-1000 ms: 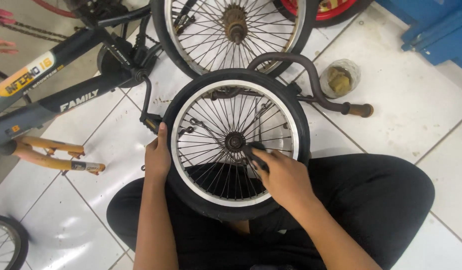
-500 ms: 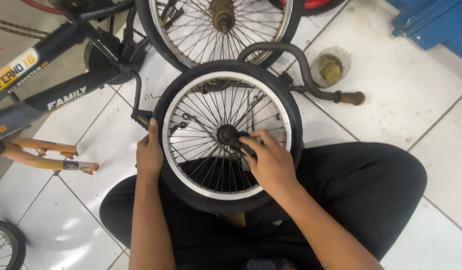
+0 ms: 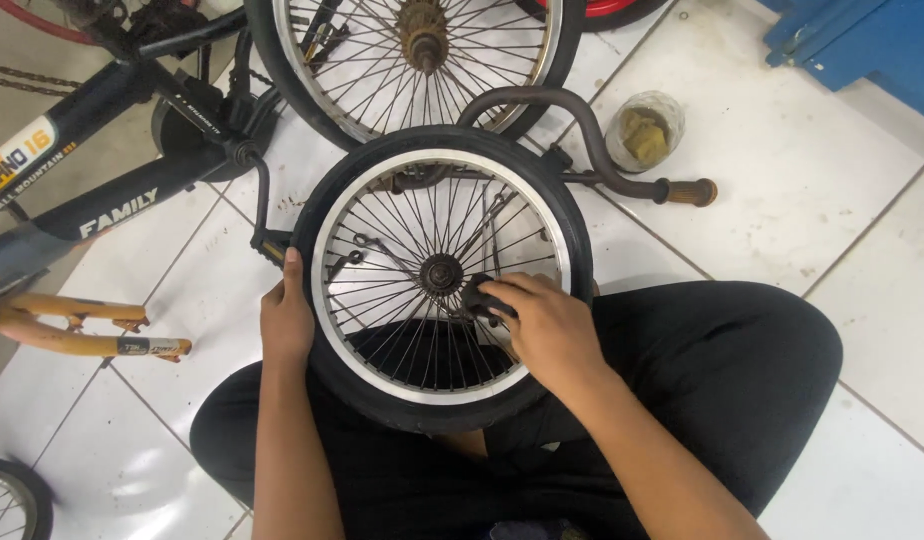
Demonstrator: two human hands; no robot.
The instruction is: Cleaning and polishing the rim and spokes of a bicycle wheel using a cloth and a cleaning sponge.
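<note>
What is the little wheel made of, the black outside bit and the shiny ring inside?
The tyre looks like matte black rubber, dull with a faint tread. The rim seems to be bare metal, likely aluminium or steel: silvery and reflecting light. The thin spokes look like metal wire too.

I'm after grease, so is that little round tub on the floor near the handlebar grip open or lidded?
Open. The tub stands upright on the tile with no lid on it, and yellowish-brown contents show through its top.

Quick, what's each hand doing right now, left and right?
Left hand: closed on the tyre of the small wheel, at its left edge.
Right hand: closed on a small dark tool beside the hub.
</note>
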